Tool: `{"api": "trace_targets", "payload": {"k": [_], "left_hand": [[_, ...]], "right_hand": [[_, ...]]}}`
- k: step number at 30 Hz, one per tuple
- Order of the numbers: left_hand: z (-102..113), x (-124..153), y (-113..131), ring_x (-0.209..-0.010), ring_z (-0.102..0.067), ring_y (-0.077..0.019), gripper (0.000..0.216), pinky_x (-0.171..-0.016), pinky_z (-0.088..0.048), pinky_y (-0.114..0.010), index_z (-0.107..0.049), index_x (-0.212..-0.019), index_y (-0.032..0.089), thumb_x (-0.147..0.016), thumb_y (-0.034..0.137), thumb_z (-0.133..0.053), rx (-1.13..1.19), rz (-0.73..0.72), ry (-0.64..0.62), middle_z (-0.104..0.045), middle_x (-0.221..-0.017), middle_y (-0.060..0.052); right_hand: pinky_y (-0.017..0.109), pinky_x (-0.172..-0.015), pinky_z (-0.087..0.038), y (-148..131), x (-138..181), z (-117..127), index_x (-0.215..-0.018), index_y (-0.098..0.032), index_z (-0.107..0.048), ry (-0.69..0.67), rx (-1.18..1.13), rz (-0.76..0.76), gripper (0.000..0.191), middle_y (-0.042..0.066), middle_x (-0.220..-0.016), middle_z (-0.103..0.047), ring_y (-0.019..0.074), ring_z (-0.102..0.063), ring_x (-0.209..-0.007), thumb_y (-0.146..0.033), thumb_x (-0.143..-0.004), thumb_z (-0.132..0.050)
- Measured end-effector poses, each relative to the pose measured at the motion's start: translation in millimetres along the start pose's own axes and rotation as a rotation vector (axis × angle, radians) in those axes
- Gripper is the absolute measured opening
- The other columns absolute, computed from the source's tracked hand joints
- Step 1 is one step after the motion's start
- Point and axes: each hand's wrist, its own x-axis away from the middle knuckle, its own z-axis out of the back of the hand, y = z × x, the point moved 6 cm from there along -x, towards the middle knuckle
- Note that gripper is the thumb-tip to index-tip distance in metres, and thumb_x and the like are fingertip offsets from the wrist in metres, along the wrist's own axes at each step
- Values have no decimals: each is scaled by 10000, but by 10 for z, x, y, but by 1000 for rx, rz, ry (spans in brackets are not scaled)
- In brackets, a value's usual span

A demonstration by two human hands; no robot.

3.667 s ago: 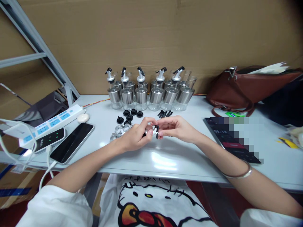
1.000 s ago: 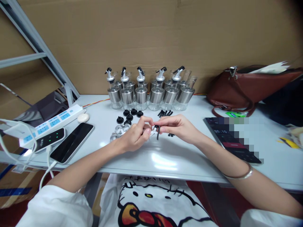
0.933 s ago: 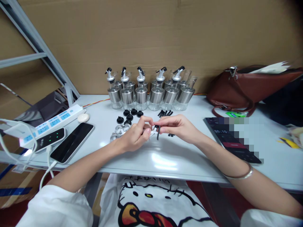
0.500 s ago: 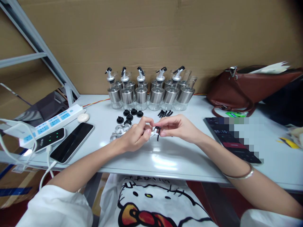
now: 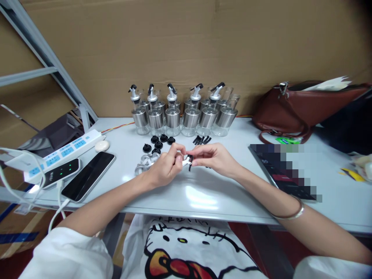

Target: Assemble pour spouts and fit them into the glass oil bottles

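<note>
My left hand [image 5: 166, 167] is closed around a small white pour spout [image 5: 185, 162], held just above the pale table [image 5: 203, 193]. My right hand [image 5: 216, 159] pinches a little black flap piece [image 5: 190, 159] at the spout's tip. Both hands meet at the table's middle. Behind them lie several black rubber stoppers [image 5: 159, 143], a few black flap pieces [image 5: 202, 140] and some loose white spouts [image 5: 144, 162]. A row of steel-and-glass dispenser bottles [image 5: 182, 114] stands at the back.
A black phone [image 5: 88, 175], a power bank [image 5: 59, 172] and a white power strip [image 5: 66, 150] lie at the left. A tablet [image 5: 283, 172] and a brown handbag [image 5: 302, 108] sit at the right. Cardboard [image 5: 186, 46] forms the back wall.
The black piece hung down from the spout tip a second ago; now it sits closer against the tip. Both hands shifted slightly up and left.
</note>
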Motion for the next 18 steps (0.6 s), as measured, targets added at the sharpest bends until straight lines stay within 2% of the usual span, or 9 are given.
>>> {"api": "trace_targets", "payload": {"k": [5, 9, 18], "left_hand": [[17, 16, 70, -497, -389, -65, 43, -510, -325, -199, -333, -938, 218, -919, 203, -297, -29, -110, 82, -430, -686, 62], [24, 25, 103, -479, -360, -56, 55, -489, -306, -187, -323, -940, 221, -923, 178, -291, -19, -177, 100, -390, -668, 75], [12, 7, 86, -483, -367, -54, 63, -500, -312, -187, -318, -969, 223, -925, 187, -290, 21, -146, 61, -412, -679, 74]], "right_hand": [[240, -649, -553, -17, 19, -40, -806, -237, -785, 9, -19, 78, 281, -4, -732, -718, 96, -635, -634, -208, -537, -864], [231, -645, -546, -37, 37, -64, -833, -243, -785, 4, 7, 130, 269, 5, -766, -717, 103, -637, -672, -230, -572, -851], [258, -731, -525, -148, 69, -57, -913, -226, -755, -73, 162, 230, 273, -1, -785, -708, 103, -629, -708, -188, -648, -809]]}}
